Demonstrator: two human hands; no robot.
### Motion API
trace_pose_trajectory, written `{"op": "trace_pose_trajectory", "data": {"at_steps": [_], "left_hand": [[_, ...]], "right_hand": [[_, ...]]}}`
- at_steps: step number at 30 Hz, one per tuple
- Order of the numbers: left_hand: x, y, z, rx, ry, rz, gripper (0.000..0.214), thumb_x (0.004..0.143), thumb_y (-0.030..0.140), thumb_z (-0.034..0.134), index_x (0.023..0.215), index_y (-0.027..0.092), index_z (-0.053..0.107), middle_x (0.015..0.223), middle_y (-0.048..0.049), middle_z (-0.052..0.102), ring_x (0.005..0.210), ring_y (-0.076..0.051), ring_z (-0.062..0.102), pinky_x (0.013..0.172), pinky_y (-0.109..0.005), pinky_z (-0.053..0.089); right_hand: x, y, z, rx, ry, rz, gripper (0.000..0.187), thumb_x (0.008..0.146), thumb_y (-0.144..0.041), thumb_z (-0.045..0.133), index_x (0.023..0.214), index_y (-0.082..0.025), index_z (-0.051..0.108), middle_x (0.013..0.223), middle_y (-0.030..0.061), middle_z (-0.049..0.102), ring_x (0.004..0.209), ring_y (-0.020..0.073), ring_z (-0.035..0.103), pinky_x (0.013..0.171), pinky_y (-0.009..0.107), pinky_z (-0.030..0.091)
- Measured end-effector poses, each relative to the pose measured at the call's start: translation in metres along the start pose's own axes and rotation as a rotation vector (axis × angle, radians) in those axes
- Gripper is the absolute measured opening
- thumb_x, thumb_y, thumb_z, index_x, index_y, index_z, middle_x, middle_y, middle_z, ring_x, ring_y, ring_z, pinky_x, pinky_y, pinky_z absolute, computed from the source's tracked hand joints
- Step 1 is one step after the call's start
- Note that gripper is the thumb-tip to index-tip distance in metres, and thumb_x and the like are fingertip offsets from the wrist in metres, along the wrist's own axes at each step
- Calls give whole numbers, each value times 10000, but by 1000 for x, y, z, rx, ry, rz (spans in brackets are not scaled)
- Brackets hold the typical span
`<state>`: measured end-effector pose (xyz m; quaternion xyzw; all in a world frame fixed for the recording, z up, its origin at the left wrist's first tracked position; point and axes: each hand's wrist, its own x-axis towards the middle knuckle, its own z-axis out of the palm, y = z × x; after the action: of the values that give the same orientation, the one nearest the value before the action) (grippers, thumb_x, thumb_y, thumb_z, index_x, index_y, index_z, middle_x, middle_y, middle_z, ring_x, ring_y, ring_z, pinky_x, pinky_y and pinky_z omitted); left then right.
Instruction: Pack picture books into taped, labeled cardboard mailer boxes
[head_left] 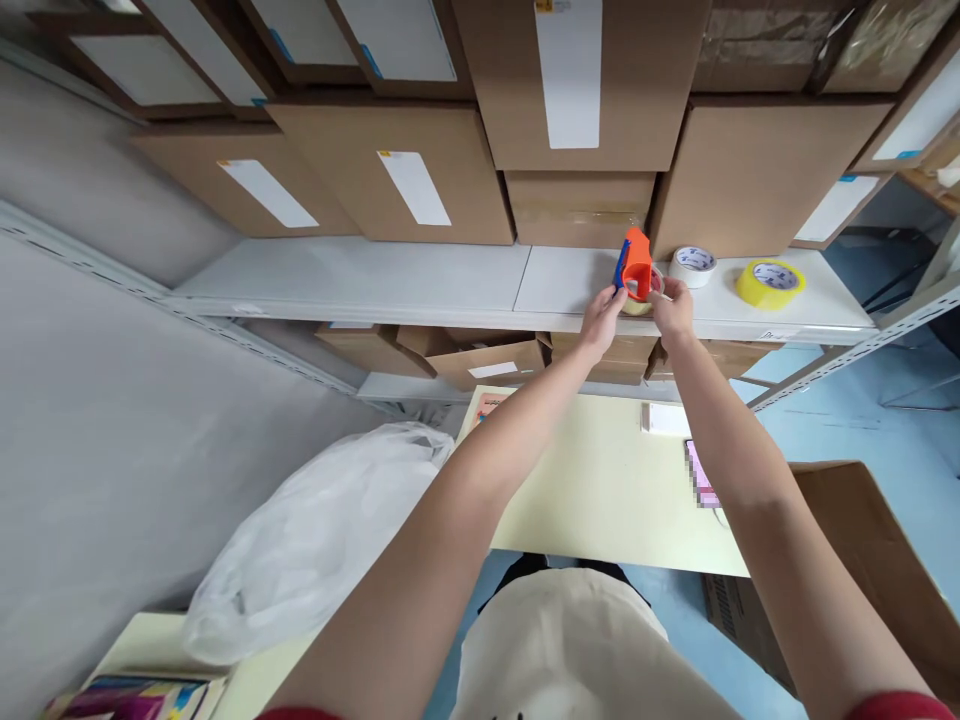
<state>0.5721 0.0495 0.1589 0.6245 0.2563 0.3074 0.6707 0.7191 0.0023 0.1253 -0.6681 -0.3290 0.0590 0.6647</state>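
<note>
A pale shelf (pixel 420 275) spans the far side. Near its front edge, rightward, the left hand (pixel 602 318) grips an orange tape dispenser (pixel 638 268); the right hand (pixel 673 312) touches it (whether those fingers pinch, I cannot tell). Farther right sit a yellow roll (pixel 757 297) and white roll (pixel 684 277).

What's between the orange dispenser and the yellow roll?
In the head view, a white roll on the shelf lies between the orange dispenser and the yellow roll; the right hand reaches in there too.
</note>
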Motion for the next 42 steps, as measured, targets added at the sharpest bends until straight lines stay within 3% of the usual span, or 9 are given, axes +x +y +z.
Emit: {"op": "trace_pose_trajectory", "data": {"at_steps": [2,5,8,11,15,19,23,29,42], "left_hand": [[-17,-1,1,-30,15,24,516,957,537,456,1377,238,472,1432,-73,525,1349,-240,481,1048,-422,448],[-53,-12,-1,-8,34,68,568,955,565,444,1449,291,390,1442,-74,497,1333,-258,489,999,-422,484],[-110,-42,-4,92,10,99,615,923,598,478,1460,312,390,1423,-96,492,1280,-268,519,963,-389,507],[-178,-86,-5,133,-29,36,712,864,657,513,1454,277,399,1420,-143,451,1232,-274,533,911,-371,539],[-245,-146,-1,89,-93,-232,761,829,674,525,1431,219,422,1408,-176,458,1217,-297,547,918,-422,533],[-268,-184,4,43,-198,-618,691,863,643,492,1409,222,447,1460,-163,464,1305,-295,506,1018,-461,462],[-270,-202,12,5,-259,-792,628,878,655,457,1374,270,488,1449,-116,521,1350,-278,476,1082,-485,388],[-259,-211,27,-56,-275,-816,602,864,628,508,1357,283,502,1479,-92,504,1375,-268,450,1119,-487,334],[-250,-219,26,-72,-264,-937,550,905,596,431,1351,283,509,1513,-81,471,1409,-311,407,1107,-522,303]], "right_hand": [[-18,-11,-7,-8,17,81,474,744,-307,668,1178,-167,539,1143,93,611,1002,219,631,846,414,554],[-64,-25,-26,-44,-8,56,523,756,-283,656,1250,-198,505,1259,110,562,1082,232,607,869,400,555],[-135,-27,-50,-74,-55,33,609,768,-308,653,1340,-245,453,1359,118,512,1155,245,574,862,393,568],[-217,-11,-74,-125,-104,152,595,777,-338,632,1345,-256,473,1340,131,535,1115,247,589,825,406,590],[-307,33,-97,-151,-79,410,591,710,-329,649,1276,-207,528,1312,163,548,1083,266,609,802,426,605],[-359,79,-113,-183,-92,637,569,646,-312,638,1193,-180,552,1259,175,584,1029,279,637,754,439,609],[-382,108,-125,-245,-95,695,554,626,-292,625,1165,-183,558,1216,157,618,998,271,654,740,421,605],[-383,130,-135,-312,-64,655,602,642,-313,609,1224,-169,553,1264,181,595,1035,278,638,744,415,600],[-383,133,-146,-229,-98,790,748,745,-374,615,1436,-155,432,1458,191,500,1301,315,536,959,452,546]]}}
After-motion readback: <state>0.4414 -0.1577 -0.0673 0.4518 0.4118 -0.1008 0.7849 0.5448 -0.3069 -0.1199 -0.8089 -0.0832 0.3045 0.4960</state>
